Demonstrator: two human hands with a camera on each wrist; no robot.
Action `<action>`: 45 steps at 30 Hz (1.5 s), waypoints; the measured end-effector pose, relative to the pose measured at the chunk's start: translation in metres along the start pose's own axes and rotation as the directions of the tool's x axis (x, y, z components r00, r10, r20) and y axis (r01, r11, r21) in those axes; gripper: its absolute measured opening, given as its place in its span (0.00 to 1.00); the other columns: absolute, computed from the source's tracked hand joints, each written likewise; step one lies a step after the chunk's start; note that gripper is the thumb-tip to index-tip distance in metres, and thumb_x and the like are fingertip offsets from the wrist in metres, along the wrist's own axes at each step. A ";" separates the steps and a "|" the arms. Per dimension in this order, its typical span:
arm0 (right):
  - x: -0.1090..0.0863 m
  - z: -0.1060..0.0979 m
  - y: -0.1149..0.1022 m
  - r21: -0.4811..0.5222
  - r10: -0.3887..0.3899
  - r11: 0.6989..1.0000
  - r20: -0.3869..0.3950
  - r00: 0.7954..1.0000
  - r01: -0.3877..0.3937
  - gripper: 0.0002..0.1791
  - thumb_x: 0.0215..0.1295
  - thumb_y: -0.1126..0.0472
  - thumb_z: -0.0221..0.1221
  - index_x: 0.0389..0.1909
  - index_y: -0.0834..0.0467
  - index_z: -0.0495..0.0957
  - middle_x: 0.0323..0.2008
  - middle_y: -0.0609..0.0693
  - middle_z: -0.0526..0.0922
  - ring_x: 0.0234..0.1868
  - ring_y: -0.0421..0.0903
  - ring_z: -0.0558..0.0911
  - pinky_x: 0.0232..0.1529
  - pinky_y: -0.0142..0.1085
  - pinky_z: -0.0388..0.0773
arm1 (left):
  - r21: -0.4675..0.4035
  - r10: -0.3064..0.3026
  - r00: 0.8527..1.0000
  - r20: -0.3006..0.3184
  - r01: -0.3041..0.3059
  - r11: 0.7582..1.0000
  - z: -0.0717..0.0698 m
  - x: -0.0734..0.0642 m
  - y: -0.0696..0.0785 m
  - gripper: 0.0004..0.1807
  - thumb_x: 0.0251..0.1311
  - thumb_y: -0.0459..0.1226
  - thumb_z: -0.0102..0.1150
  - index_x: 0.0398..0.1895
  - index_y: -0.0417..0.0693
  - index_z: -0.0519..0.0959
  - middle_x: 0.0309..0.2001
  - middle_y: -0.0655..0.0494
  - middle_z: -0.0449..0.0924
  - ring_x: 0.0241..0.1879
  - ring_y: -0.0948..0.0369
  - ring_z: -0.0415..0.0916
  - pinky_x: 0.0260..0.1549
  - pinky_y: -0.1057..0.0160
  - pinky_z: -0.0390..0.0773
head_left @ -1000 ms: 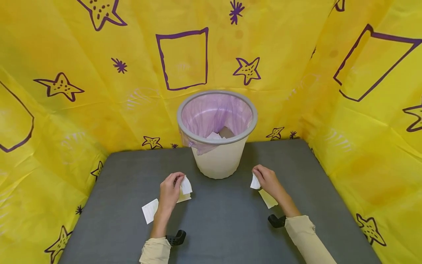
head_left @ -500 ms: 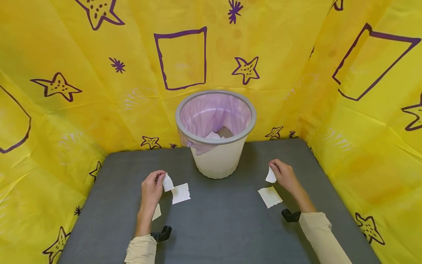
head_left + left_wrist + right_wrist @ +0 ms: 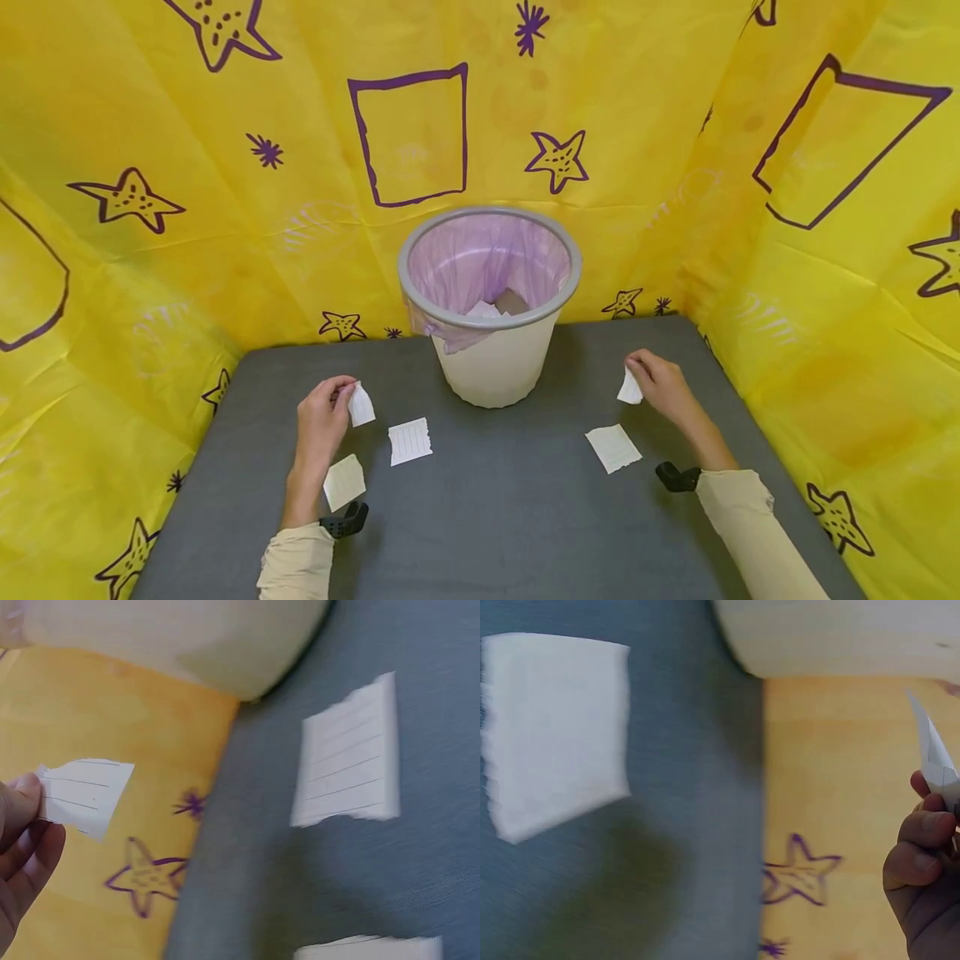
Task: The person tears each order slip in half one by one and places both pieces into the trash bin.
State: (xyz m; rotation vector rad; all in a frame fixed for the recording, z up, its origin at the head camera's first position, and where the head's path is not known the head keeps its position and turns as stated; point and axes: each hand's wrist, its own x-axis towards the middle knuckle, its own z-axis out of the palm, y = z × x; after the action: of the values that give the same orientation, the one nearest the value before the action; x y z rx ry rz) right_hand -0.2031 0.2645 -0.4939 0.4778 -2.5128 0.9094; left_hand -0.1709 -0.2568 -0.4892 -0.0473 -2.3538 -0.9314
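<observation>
My left hand [image 3: 322, 421] pinches a torn piece of lined paper [image 3: 362, 405] by one corner, raised over the table's left side; the left wrist view shows the same paper piece [image 3: 86, 796] between thumb and fingers. My right hand [image 3: 660, 385] pinches another small paper piece [image 3: 630, 387] above the right side. Near the left hand, a lined paper piece [image 3: 411, 442] and a yellowish paper piece [image 3: 344, 482] lie flat. Below the right hand lies a pale paper piece [image 3: 613, 448]. Fingers hide part of each held piece.
A cream waste bin [image 3: 491, 367] with a grey rim and pinkish-purple liner stands at the back middle, with paper scraps [image 3: 483, 310] and a brown piece inside. Yellow patterned cloth walls [image 3: 300, 275] enclose the grey table [image 3: 495, 517] at the back and sides.
Both hands have moved outward and slightly away, each keeping its paper piece. The paper pieces lying under the hands and forearms have come into fuller view.
</observation>
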 end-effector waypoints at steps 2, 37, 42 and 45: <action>0.009 -0.010 -0.001 0.005 0.004 1.000 -0.024 1.000 -0.004 0.02 0.65 0.71 0.57 0.36 0.65 0.78 0.26 0.56 0.82 0.24 0.34 0.69 0.26 0.29 0.68 | 0.017 0.004 1.000 -0.021 -0.003 1.000 -0.008 0.010 0.000 0.04 0.60 0.27 0.61 0.36 0.34 0.83 0.32 0.40 0.84 0.29 0.49 0.79 0.32 0.86 0.63; 0.140 -0.075 -0.105 0.269 -0.031 0.963 -0.016 0.999 0.035 0.11 0.71 0.66 0.53 0.44 0.69 0.78 0.28 0.43 0.75 0.23 0.34 0.68 0.24 0.23 0.66 | -0.043 0.144 0.985 -0.094 -0.148 0.988 -0.068 0.140 0.112 0.13 0.66 0.37 0.58 0.43 0.34 0.83 0.37 0.40 0.84 0.28 0.78 0.67 0.32 0.82 0.66; 0.156 -0.081 -0.134 0.282 -0.023 0.959 -0.029 0.999 0.030 0.13 0.72 0.60 0.53 0.45 0.66 0.79 0.30 0.43 0.77 0.24 0.37 0.70 0.24 0.23 0.69 | -0.091 0.161 0.985 -0.059 -0.166 0.982 -0.069 0.158 0.149 0.14 0.67 0.40 0.56 0.46 0.38 0.83 0.39 0.43 0.84 0.31 0.67 0.70 0.33 0.78 0.67; 0.164 -0.074 -0.152 0.277 -0.058 0.959 -0.033 0.998 0.065 0.12 0.72 0.61 0.54 0.45 0.66 0.79 0.30 0.52 0.77 0.24 0.38 0.69 0.24 0.24 0.67 | -0.126 0.199 0.979 -0.040 -0.202 0.971 -0.060 0.164 0.172 0.14 0.67 0.39 0.56 0.46 0.37 0.82 0.41 0.42 0.84 0.33 0.61 0.73 0.34 0.79 0.68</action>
State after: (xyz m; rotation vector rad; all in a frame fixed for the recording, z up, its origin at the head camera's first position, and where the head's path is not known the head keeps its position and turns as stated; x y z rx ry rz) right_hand -0.2543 0.1747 -0.2816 0.6235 -2.3427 1.2438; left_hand -0.2321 -0.1945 -0.2607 -0.3171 -2.2123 -0.9767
